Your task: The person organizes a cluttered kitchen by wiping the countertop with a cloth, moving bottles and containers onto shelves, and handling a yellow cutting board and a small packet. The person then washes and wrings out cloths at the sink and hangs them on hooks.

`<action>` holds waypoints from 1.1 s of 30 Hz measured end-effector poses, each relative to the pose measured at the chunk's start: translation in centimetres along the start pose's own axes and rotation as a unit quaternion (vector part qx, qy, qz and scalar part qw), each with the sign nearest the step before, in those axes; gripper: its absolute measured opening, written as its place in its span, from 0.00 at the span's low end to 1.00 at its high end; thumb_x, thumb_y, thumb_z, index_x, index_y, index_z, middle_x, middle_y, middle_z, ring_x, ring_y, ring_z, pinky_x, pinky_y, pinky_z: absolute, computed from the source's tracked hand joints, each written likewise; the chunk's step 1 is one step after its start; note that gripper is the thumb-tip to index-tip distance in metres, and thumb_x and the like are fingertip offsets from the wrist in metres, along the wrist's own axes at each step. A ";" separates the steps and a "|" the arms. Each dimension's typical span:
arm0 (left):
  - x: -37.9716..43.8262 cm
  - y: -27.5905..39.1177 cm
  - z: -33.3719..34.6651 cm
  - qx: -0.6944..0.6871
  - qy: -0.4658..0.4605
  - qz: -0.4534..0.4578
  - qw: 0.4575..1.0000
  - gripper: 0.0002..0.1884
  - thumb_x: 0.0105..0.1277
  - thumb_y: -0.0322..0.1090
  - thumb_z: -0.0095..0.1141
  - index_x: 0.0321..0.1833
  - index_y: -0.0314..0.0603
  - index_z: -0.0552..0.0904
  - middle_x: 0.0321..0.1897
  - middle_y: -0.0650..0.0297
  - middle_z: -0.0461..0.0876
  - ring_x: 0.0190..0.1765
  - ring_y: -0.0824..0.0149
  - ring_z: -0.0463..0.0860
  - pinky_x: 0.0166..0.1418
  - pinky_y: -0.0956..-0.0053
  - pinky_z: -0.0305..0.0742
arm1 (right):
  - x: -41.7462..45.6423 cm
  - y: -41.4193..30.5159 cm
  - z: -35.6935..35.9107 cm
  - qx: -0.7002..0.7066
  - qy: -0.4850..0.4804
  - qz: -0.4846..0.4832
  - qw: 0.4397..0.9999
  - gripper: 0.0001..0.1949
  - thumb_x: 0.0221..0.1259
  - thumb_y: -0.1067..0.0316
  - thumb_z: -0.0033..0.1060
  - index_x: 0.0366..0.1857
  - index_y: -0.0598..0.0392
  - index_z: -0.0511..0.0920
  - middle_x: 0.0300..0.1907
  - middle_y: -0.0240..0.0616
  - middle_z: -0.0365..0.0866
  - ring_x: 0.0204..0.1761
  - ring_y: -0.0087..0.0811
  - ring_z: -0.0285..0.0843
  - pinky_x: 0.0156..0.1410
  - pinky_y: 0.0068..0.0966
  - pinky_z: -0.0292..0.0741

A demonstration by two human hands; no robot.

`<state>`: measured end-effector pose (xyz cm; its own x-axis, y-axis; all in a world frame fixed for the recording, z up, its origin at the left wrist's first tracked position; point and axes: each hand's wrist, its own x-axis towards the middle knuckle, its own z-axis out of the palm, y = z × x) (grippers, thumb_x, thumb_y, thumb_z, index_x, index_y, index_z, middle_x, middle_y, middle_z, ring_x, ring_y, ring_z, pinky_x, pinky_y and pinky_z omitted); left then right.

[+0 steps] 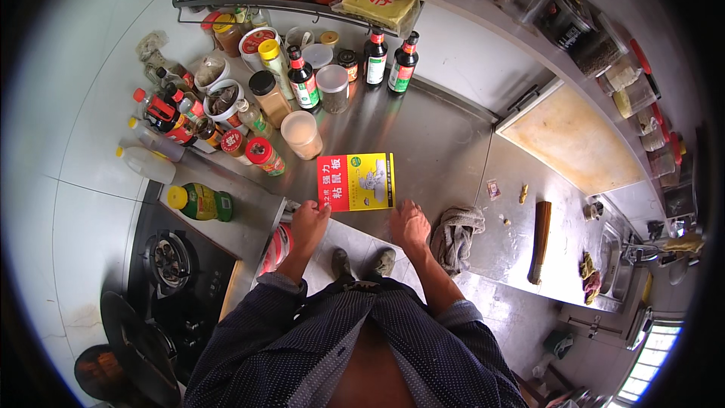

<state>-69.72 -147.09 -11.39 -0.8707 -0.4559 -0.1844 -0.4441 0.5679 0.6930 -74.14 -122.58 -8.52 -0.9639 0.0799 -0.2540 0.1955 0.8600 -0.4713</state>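
Observation:
A red and yellow printed mouse glue board (355, 182) lies before me over the stainless steel counter (442, 141). At its lower left corner, my left hand (308, 225) pinches it between thumb and fingers. My right hand (410, 223) is at the lower right corner with its fingers curled down; whether it grips the board is not plain. A crumpled grey cloth (457, 238) lies on the counter's edge to the right of that hand. Beyond the board's upper left corner stands a clear plastic jar with a white lid (302, 135).
Sauce bottles (303, 79), tubs and jars crowd the back left. A gas hob (170, 263) with a wok (133, 345) is at the left. Rightward are a bundle of chopsticks (542, 241), a cutting board (572, 136) leaning on the wall and a sink (614, 260). Shelves overhang the back.

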 end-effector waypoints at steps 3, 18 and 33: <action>-0.1 0.3 0.2 -0.004 -0.004 -0.012 1.000 0.25 0.61 0.49 0.67 0.45 0.29 0.84 0.35 0.50 0.89 0.41 0.53 0.89 0.47 0.63 0.81 | 0.7 -0.4 0.8 -0.012 0.005 0.016 1.000 0.14 0.63 0.56 0.55 0.41 0.57 0.79 0.46 0.51 0.84 0.50 0.55 0.82 0.55 0.50 0.77; -1.2 -0.5 1.7 -0.005 -0.016 0.021 1.000 0.22 0.62 0.49 0.65 0.45 0.32 0.84 0.36 0.51 0.89 0.42 0.51 0.89 0.47 0.60 0.81 | 0.0 -1.6 0.5 -0.010 -0.024 0.074 0.997 0.19 0.61 0.52 0.52 0.42 0.59 0.83 0.44 0.56 0.86 0.50 0.57 0.84 0.58 0.48 0.77; -3.4 -8.0 2.4 -0.014 -0.105 0.024 0.994 0.34 0.66 0.65 0.57 0.34 0.29 0.83 0.29 0.44 0.85 0.32 0.47 0.86 0.38 0.56 0.79 | -6.3 2.0 0.9 -0.098 -0.076 -0.009 0.992 0.18 0.62 0.49 0.59 0.40 0.53 0.85 0.39 0.50 0.87 0.45 0.52 0.85 0.51 0.45 0.79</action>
<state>-63.70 -148.43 -18.00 -0.9172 -0.2736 -0.2898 -0.3970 0.5645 0.7236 -67.53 -121.88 -8.64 -0.9258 -0.0004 -0.3781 0.1249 0.9436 -0.3068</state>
